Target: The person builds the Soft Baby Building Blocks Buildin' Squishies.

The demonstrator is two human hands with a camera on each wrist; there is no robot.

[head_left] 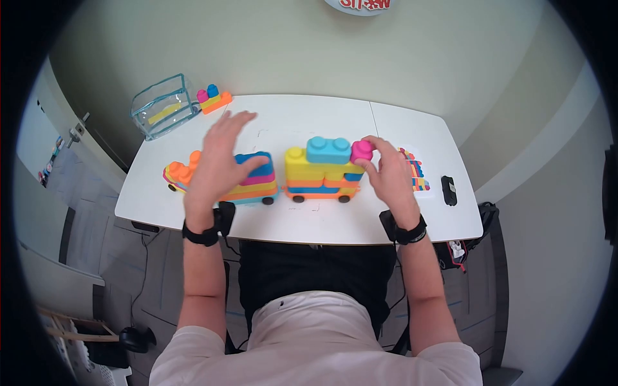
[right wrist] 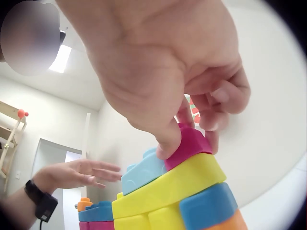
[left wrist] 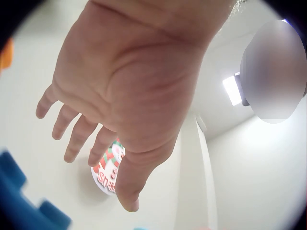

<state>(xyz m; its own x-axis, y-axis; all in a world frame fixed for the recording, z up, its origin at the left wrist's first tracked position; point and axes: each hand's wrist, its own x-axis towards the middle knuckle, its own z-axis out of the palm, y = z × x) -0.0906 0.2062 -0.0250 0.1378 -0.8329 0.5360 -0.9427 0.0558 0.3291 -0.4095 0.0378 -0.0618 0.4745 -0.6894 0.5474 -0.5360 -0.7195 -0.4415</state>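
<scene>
A wheeled wagon of stacked building blocks (head_left: 313, 174) stands mid-table, mostly yellow with orange and blue layers. A light-blue block (head_left: 329, 151) sits on its top, with a small magenta block (head_left: 362, 151) beside it at the right end. My right hand (head_left: 389, 177) pinches that magenta block between thumb and fingers; the right wrist view shows it against the long yellow block (right wrist: 172, 184). My left hand (head_left: 222, 161) is spread, palm facing inward, holding nothing. Behind it, partly hidden, is a second block wagon (head_left: 261, 177) with a blue top and an orange-studded front piece (head_left: 183, 170).
At the table's back left stand a clear zip bag (head_left: 164, 109) with something yellow inside and a few joined blocks (head_left: 212, 100). Right of my right hand lie a colourful printed sheet (head_left: 418, 172) and a small black device (head_left: 449, 191). The white table (head_left: 257, 225) has curved edges.
</scene>
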